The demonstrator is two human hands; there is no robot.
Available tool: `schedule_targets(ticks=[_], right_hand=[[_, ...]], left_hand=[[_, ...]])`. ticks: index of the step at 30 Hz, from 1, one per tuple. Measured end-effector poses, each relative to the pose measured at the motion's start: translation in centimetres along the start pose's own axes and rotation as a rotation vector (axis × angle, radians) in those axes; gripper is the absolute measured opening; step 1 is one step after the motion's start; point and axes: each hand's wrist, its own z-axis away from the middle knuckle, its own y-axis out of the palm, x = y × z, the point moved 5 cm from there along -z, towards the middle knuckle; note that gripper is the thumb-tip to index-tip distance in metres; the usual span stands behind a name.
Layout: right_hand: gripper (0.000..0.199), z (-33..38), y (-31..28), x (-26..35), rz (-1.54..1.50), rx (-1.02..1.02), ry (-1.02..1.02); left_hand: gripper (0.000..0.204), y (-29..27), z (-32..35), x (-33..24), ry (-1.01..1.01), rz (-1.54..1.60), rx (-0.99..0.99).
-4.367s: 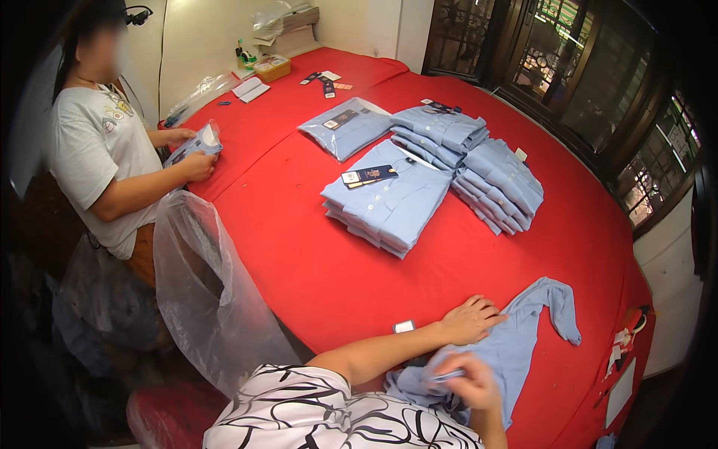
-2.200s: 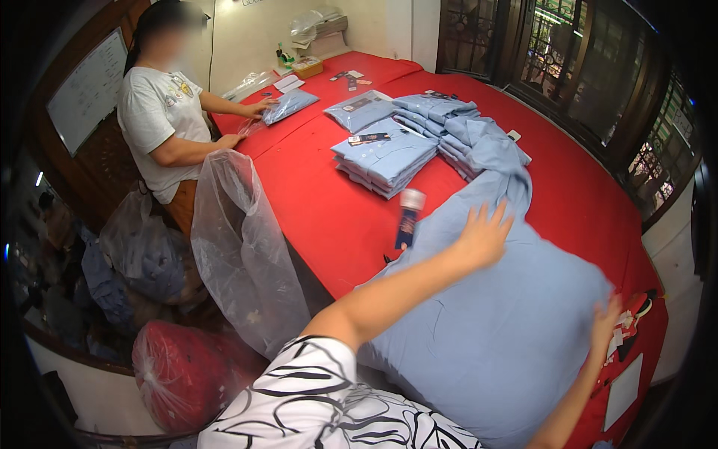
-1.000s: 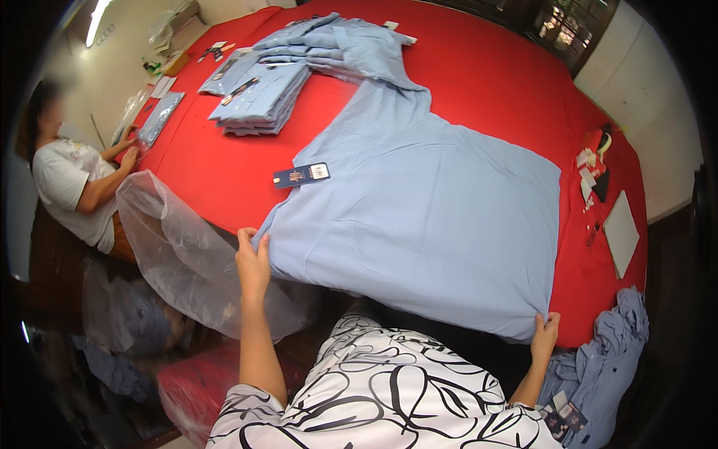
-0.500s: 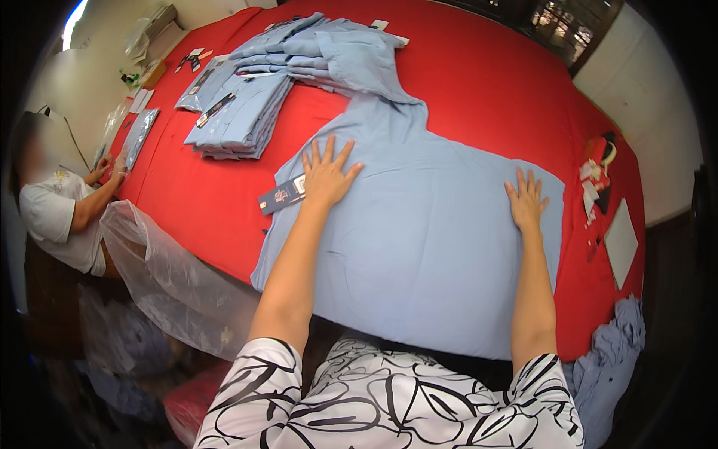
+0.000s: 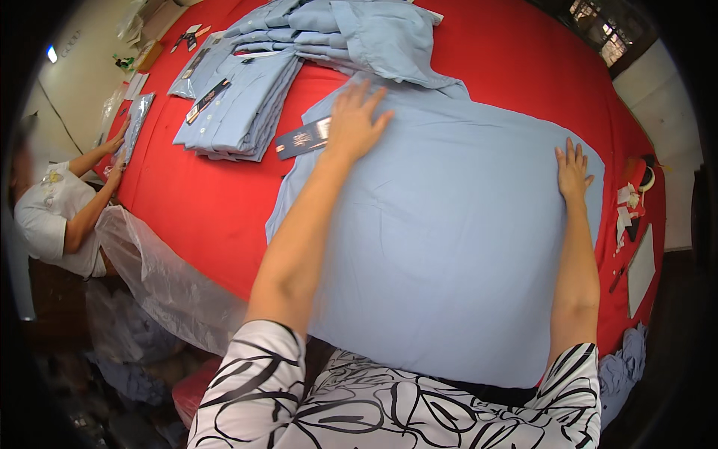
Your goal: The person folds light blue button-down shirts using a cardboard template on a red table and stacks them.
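Observation:
A light blue shirt (image 5: pixel 449 232) lies spread flat, back side up, on the red table (image 5: pixel 202 202). My left hand (image 5: pixel 353 120) presses flat on its upper left part, fingers apart, right beside a dark hang tag (image 5: pixel 303 138) at the shirt's edge. My right hand (image 5: pixel 572 170) lies flat on the shirt near its far right edge, fingers spread. Neither hand holds anything.
Stacks of folded blue shirts (image 5: pixel 239 105) sit at the far left and back of the table. A person in a white top (image 5: pixel 56 217) works at the left edge with a bagged shirt (image 5: pixel 136 123). A clear plastic bag (image 5: pixel 164 277) hangs at the table's near-left side. Papers and small items (image 5: pixel 636 224) lie at the right.
Both hands have slid farther up and outward over the spread shirt, smoothing it flat; a second ago they held its lower corners.

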Motion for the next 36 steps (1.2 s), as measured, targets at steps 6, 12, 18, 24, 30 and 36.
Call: schedule_targets(ticks=[6, 12, 18, 24, 30, 36], right_hand=[[0.056, 15.6, -3.6, -0.4, -0.007, -0.047, -0.075], [0.052, 24.0, -2.3, -9.7, -0.027, -0.17, 0.047], [0.038, 31.1, -5.7, -15.2, -0.212, -0.055, 0.161], [0.025, 39.3, -6.8, -20.5, -0.316, -0.024, 0.348], [0.039, 44.7, -6.3, -21.1, -0.318, 0.118, 0.468], [0.033, 44.4, -7.0, -22.3, -0.335, 0.386, 0.63]], left_hand=[[0.04, -8.7, 10.0, 3.2, -0.1, -0.131, 0.115], [0.032, -13.1, 11.7, 5.4, 0.241, -0.15, 0.152], [0.03, -18.1, 14.3, 4.1, 0.072, -0.052, 0.0], [0.038, -21.7, 20.9, 12.2, -0.365, -0.582, -0.269], [0.039, -17.1, 25.9, 1.7, -0.329, -0.105, 0.215], [0.045, -16.3, 27.1, 1.3, -0.377, -0.153, 0.109]])
